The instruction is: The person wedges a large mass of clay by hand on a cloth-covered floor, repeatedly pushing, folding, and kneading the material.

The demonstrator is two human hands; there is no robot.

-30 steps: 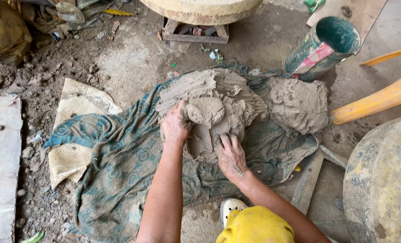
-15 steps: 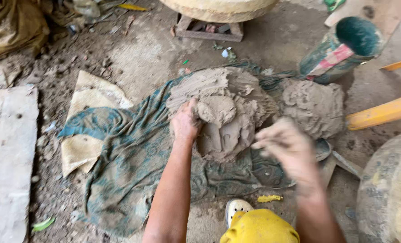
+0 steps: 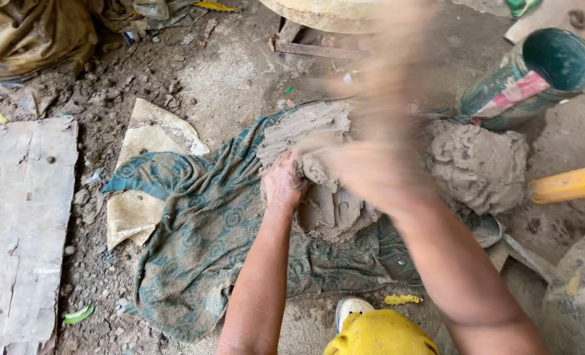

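Note:
A grey clay lump (image 3: 325, 197) lies on a green patterned cloth (image 3: 194, 243) on the dirt floor. My left hand (image 3: 282, 184) presses its fingers into the lump's left side. My right hand (image 3: 371, 158) is raised above the clay and smeared by motion blur; whether it holds anything is hidden in the blur. A second, smaller clay mound (image 3: 480, 164) rests to the right of the worked lump.
A green bucket (image 3: 536, 75) lies tilted at the upper right. A yellow bar (image 3: 568, 184) crosses the right edge. A flat board (image 3: 20, 230) covers the floor at left, with a tan sack piece (image 3: 141, 171) under the cloth. A yellow rounded thing (image 3: 378, 332) shows at the bottom.
My right hand has lifted off the clay and swung up and forward fast. My left hand stays pressed into the lump. The camera view has shifted nearer.

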